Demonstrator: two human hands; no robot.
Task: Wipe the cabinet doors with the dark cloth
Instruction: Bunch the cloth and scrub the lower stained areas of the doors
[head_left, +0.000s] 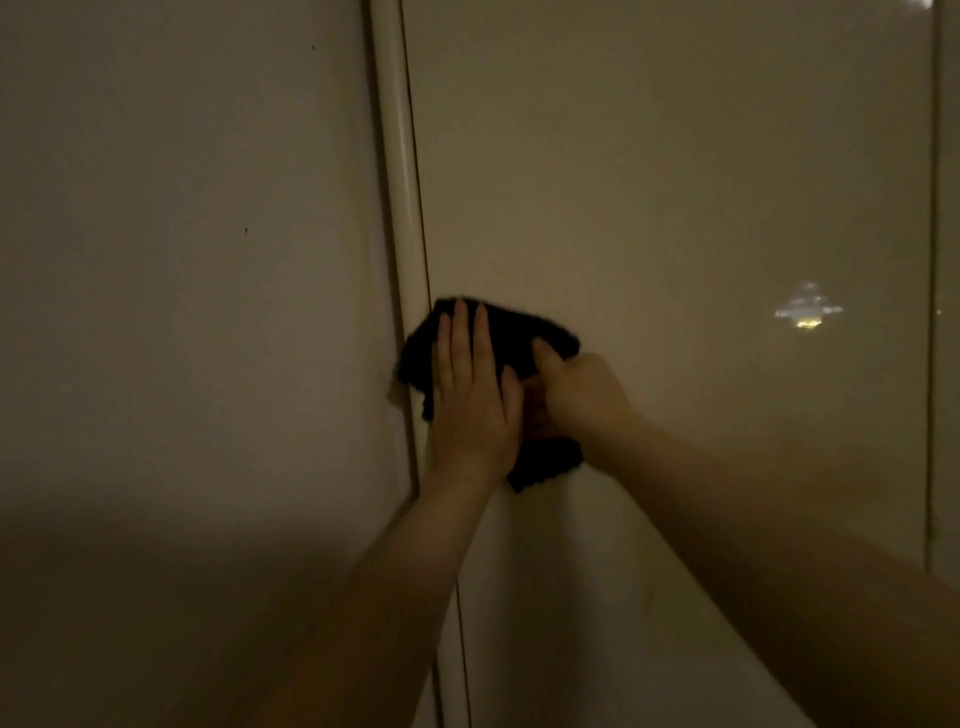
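Observation:
A dark cloth is pressed against a pale glossy cabinet door, close to the door's left edge. My left hand lies flat on the cloth with fingers pointing up. My right hand bunches the cloth's right side with curled fingers and the thumb up. Part of the cloth hangs out below both hands. The cloth's left corner overlaps the rounded vertical edge trim.
A plain wall or side panel fills the left. A second door seam runs down the far right. A bright light reflection shows on the door surface. The scene is dim.

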